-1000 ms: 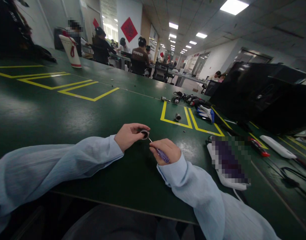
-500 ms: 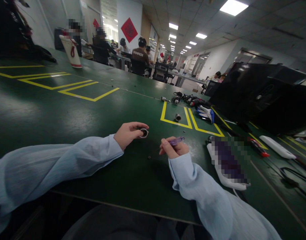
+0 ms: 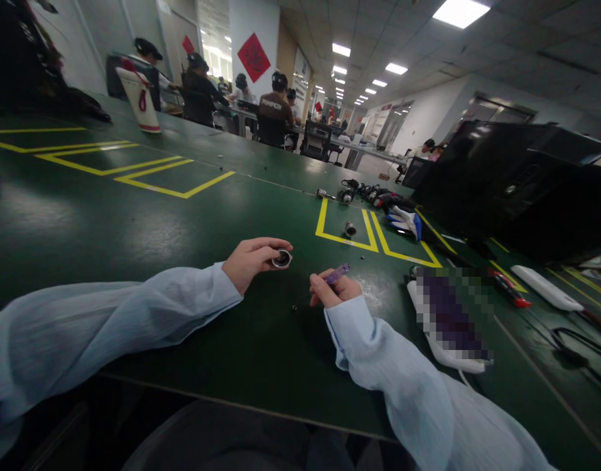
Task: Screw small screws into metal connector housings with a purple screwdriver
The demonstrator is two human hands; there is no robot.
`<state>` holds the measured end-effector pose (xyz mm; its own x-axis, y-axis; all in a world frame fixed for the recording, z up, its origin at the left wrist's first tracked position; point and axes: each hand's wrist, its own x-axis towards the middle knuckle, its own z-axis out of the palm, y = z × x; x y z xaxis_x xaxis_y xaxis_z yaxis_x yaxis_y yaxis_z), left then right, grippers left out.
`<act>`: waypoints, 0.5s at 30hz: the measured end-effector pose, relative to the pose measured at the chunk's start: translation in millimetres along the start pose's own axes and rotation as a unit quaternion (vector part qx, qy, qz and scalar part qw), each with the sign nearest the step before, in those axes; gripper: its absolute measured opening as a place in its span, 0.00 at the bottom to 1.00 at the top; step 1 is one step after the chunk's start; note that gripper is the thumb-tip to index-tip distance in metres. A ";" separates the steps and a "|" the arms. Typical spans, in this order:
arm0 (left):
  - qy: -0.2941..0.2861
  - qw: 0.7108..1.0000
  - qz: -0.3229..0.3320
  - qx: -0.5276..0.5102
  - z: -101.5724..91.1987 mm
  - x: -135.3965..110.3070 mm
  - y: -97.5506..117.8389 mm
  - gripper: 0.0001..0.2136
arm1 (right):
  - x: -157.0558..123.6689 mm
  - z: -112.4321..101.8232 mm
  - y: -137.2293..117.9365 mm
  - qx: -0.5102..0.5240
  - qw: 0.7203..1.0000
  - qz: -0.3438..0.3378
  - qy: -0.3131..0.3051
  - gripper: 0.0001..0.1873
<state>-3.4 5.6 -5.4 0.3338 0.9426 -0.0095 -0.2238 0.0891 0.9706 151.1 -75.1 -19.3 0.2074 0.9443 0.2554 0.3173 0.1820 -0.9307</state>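
Between the thumb and fingers of my left hand point(image 3: 251, 261) is a round metal connector shell point(image 3: 282, 259), its dark opening facing me. My right hand point(image 3: 333, 288) is closed around the purple translucent handle of a small screwdriver point(image 3: 338, 273). The screwdriver's thin shaft points down and left, and its tip is too small to make out clearly. Just left of it, a tiny dark ring-like part point(image 3: 293, 307) lies on the green tabletop point(image 3: 222, 353). The two hands are apart, the right one nearer to me.
Another metal connector piece point(image 3: 350, 229) stands inside a yellow-taped box. Behind it lie black cables point(image 3: 363, 191) and a white-and-blue glove point(image 3: 404, 222). On the right are a white-edged device point(image 3: 447, 356), a red-tipped tool point(image 3: 510, 289) and a black case point(image 3: 506, 176). A cup point(image 3: 139, 101) stands far left.
My right hand has moved slightly left with the screwdriver, toward the tiny part. In my left hand the connector shell has turned so its opening faces me more.
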 end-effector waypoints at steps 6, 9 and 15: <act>-0.016 0.999 -0.020 -0.022 0.2 0.7 2.5 0.14 | 4.5 -2.3 -2.3 0.206 0.978 0.038 0.015 0.12; -0.023 0.999 -0.026 -0.012 1.2 -1.3 4.6 0.16 | 2.9 -3.5 -4.0 0.200 0.978 -0.055 0.034 0.09; -0.039 0.999 -0.016 0.008 2.3 -4.9 5.4 0.16 | 0.3 -0.1 0.7 0.019 0.982 -0.184 0.024 0.07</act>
<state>-4.1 0.7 0.4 0.4103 0.9117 -0.0233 -0.1975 0.1137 0.9737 151.6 -74.7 -19.8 0.1282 0.7985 0.5881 0.3437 0.5205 -0.7816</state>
